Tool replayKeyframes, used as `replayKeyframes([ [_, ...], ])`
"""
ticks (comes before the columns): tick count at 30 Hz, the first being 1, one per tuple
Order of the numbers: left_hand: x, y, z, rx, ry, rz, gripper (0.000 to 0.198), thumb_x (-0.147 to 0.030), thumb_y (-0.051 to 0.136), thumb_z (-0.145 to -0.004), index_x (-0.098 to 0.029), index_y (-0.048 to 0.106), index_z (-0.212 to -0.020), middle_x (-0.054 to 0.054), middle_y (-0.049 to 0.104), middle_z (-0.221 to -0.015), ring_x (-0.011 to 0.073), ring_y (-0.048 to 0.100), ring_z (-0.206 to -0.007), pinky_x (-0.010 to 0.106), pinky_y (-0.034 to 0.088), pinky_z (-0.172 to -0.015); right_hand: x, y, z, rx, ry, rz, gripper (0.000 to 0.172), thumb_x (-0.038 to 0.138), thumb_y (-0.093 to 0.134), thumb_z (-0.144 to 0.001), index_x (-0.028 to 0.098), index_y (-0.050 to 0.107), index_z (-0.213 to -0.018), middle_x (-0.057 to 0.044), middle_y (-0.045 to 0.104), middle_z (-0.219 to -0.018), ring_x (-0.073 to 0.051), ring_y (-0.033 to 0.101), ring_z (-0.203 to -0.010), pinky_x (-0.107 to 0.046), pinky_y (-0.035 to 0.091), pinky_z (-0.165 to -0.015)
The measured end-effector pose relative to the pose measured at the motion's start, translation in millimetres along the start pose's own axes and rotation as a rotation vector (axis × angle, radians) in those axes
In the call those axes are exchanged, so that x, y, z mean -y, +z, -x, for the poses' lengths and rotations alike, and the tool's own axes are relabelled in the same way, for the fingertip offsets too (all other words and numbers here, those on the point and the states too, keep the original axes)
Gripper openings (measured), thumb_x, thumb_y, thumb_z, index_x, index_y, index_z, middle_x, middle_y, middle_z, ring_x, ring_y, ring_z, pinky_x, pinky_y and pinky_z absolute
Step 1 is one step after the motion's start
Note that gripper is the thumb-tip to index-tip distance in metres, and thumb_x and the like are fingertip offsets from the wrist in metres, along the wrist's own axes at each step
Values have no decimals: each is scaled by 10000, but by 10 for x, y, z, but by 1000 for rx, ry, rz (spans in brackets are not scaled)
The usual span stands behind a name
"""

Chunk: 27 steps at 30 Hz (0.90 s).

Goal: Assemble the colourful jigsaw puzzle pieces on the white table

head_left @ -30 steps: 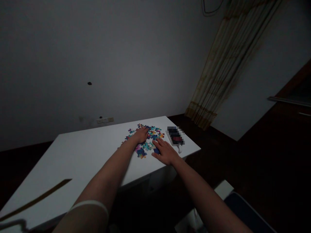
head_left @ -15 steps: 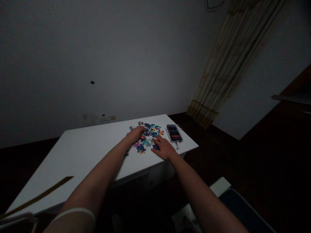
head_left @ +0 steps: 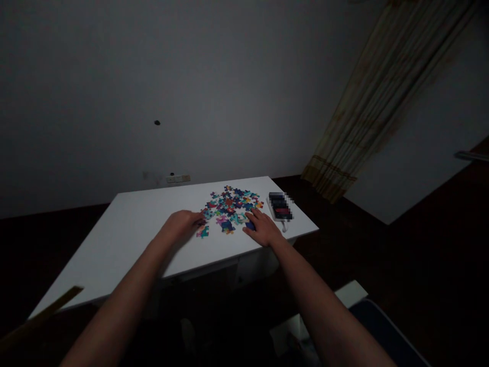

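Many colourful jigsaw puzzle pieces (head_left: 229, 202) lie loosely spread on a white table (head_left: 133, 224). At the left edge of the spread is my left hand (head_left: 181, 225), its fingers closed on a dark puzzle piece (head_left: 200, 222), mostly hidden by the fingertips. A joined teal and orange cluster (head_left: 203, 232) lies just beside these fingers. My right hand (head_left: 264, 229) rests palm down with fingers apart at the near right of the pieces. It partly covers a dark blue piece (head_left: 250, 225). Another blue cluster (head_left: 226, 226) lies between the hands.
To the right of the pieces is a white-edged object with a blurred dark top (head_left: 280, 206) and a small strap. A brown strip (head_left: 64, 299) crosses the near left table corner. Behind stand the wall with a socket (head_left: 178, 179) and a curtain (head_left: 336, 158).
My left hand has moved left, from over the pieces to their left edge, uncovering the middle. My right hand stays in place on the table. The view has shifted slightly.
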<state>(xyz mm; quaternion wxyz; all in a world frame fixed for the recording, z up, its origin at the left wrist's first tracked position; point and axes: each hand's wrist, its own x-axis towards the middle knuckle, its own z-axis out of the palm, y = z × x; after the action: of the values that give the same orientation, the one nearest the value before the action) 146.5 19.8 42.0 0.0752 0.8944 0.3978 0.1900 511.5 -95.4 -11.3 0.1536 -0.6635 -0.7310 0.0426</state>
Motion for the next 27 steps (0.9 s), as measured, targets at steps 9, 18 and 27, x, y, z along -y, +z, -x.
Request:
replayKeyframes([
  [9,-9,185,1173,-113,-130,118,355,-436,570,-1058,-323,801,-1302,57,793,-1419,305,741,-1329,496,600,-1130,-77,50,3,-11,-30,45,745,639,555,-1088,184,533,-1678,-185,412,-1787,-386,375,-1659,-554,335,-1345],
  [18,-57,135,1181,-238,-302,74,880,-429,757,-851,-147,507,-1646,219,619,-1606,422,589,-1487,599,477,-1270,-131,92,26,-95,-50,3,713,628,532,-1068,180,592,-1620,-184,497,-1727,-395,434,-1609,-568,350,-1334],
  [27,-119,108,1199,-196,-385,148,850,-302,705,-863,-242,469,-1677,138,746,-1421,366,675,-1309,524,553,-1117,-123,36,76,-173,-5,-26,565,583,541,-1053,200,717,-1430,-192,680,-1476,-412,581,-1385,-573,471,-1191],
])
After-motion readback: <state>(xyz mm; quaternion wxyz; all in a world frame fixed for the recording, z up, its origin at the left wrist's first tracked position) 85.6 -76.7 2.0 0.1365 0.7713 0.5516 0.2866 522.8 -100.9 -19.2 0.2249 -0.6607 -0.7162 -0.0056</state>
